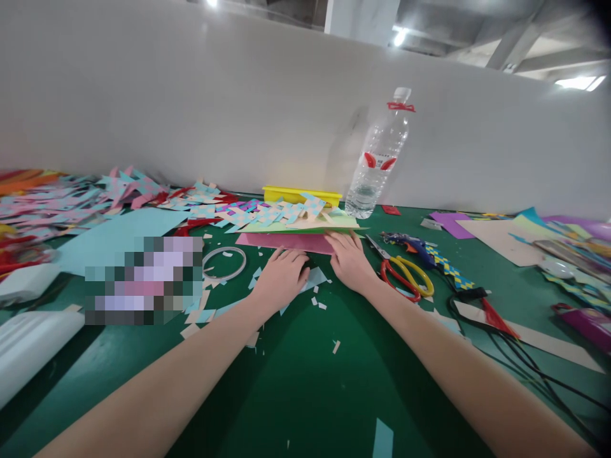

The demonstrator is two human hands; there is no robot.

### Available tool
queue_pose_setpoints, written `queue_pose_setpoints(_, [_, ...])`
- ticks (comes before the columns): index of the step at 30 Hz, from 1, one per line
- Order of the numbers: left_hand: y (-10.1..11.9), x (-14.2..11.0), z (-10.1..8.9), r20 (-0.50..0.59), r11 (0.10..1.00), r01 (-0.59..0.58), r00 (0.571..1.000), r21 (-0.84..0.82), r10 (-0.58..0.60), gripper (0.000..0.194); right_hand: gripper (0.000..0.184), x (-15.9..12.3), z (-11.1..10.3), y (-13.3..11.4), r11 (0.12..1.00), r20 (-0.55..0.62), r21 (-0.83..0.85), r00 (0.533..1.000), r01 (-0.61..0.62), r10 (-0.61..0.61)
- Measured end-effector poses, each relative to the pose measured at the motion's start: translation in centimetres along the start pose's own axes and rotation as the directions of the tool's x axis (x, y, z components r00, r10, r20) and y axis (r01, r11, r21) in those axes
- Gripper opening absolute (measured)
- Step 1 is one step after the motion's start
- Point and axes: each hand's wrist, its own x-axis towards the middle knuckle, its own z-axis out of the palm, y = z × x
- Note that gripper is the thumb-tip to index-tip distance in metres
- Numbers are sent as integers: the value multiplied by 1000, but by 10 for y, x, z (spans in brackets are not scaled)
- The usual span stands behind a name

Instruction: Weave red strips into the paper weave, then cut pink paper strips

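A pink paper sheet lies at the middle of the green table, partly under a pile of green and yellow paper. My left hand rests palm down by the pink sheet's near edge, fingers stretched forward and holding nothing visible. At the sheet's right end, the fingers of my right hand lie on the pink and green paper edges, spread a little rather than gripping. Woven blue-and-cream paper strips sit on top of the pile. Light-blue paper scraps are between and beneath my hands.
Scissors with red and yellow handles lie right of my right hand. A tilted plastic bottle stands behind, beside a yellow tray. A clear tape ring and a blurred-out object are left. Black cables lie right.
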Motion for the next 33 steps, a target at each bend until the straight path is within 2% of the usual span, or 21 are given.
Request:
queue_pose_setpoints(7, [0,1,0,65,997,71,995,26,-72,39,43,2,-3,0,1000,-27,-11,999,-23,22])
queue_pose_setpoints(12, [-1,1,2,97,997,77,992,4,-77,42,39,6,-4,4,997,-31,-68,999,36,-38])
queue_pose_setpoints(16, [-2,2,3,109,996,84,991,-14,-82,43,28,13,1,9,989,-89,-130,992,72,-84])
queue_pose_setpoints(18, [-2,3,1,94,997,79,993,-20,-77,41,28,19,3,11,992,-133,-115,989,56,-71])
queue_pose_setpoints(24, [2,2,-5,-10,994,110,994,-26,-111,34,31,30,9,9,993,-252,0,961,-118,115])
queue_pose_setpoints(33, [-4,-1,1,-78,984,172,983,48,-168,34,31,26,11,6,989,-263,33,953,-144,147])
